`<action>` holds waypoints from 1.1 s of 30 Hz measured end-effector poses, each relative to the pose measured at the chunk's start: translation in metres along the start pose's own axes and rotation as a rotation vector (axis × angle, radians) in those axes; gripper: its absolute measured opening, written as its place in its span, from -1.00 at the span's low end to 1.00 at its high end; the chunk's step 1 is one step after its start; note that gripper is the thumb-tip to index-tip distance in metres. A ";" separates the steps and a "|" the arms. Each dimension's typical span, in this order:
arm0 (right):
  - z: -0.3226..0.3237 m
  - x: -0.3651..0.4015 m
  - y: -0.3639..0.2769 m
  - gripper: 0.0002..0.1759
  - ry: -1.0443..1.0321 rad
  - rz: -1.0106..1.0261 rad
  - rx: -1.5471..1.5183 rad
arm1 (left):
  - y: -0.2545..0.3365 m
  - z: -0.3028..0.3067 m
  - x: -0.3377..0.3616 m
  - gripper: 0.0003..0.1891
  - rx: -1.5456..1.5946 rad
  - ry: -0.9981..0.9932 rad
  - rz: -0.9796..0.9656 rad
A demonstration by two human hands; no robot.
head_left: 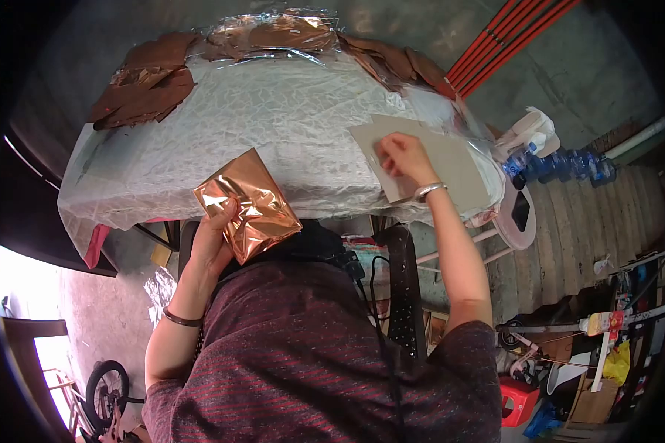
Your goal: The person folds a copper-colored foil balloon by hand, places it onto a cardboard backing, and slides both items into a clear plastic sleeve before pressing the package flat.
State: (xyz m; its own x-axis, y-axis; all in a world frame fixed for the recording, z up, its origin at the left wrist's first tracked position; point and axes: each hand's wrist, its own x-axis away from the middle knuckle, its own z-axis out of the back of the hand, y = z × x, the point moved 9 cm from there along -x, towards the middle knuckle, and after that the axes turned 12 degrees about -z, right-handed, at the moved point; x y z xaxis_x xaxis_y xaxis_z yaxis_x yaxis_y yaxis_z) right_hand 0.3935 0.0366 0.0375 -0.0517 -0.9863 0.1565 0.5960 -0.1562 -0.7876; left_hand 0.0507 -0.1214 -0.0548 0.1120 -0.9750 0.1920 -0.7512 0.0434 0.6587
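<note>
A shiny copper-coloured foil packet (253, 210) is in my left hand (218, 230), with the thumb pressed on its face and the other fingers hidden beneath it. The packet is tilted over the near edge of the table. My right hand (406, 158) is over a flat grey board (451, 166) at the table's right side, its fingers curled together. Whether anything small sits between those fingers is too blurred to tell. A whitish patterned cloth (273, 96) covers the table.
Brown sheets (151, 81) lie at the back left, crumpled clear film and foil (273, 33) at the back, and more brown sheets (391, 63) at the back right. A stool (519, 221) with a dark phone-like object stands right of the table, near blue plastic bottles (569, 165).
</note>
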 end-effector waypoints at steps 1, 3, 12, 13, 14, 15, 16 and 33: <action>0.009 -0.004 0.003 -0.79 -0.022 -0.035 -0.124 | 0.000 0.003 0.000 -0.80 -0.001 0.001 -0.001; 0.046 -0.031 0.029 -0.68 0.102 0.012 -0.103 | -0.003 0.007 -0.002 -0.80 -0.002 0.004 0.004; 0.065 -0.045 0.060 -0.64 0.143 -0.165 0.562 | -0.016 0.002 -0.003 -0.80 0.025 -0.052 0.018; 0.063 -0.051 0.068 -0.65 0.092 -0.220 0.519 | -0.015 0.000 -0.002 -0.80 0.022 -0.056 0.018; 0.060 -0.056 0.074 -0.67 0.041 -0.273 0.474 | -0.014 -0.001 -0.001 -0.80 0.020 -0.039 0.016; 0.059 -0.055 0.071 -0.67 0.043 -0.275 0.469 | -0.012 -0.002 0.002 -0.81 0.018 -0.020 0.017; 0.059 -0.053 0.068 -0.68 0.044 -0.285 0.474 | -0.012 -0.001 0.002 -0.81 0.014 -0.024 0.022; 0.040 0.045 0.023 -0.33 -0.206 0.282 0.658 | -0.012 -0.012 0.006 -0.81 -0.014 -0.029 0.029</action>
State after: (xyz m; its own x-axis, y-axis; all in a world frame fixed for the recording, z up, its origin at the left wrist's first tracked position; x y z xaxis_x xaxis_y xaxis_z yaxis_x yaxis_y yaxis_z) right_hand 0.4370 -0.0093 0.0505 0.2869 -0.9444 0.1607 0.9244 0.2289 -0.3052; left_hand 0.0685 -0.1247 -0.0527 0.0710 -0.9791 0.1906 -0.7446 0.0751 0.6633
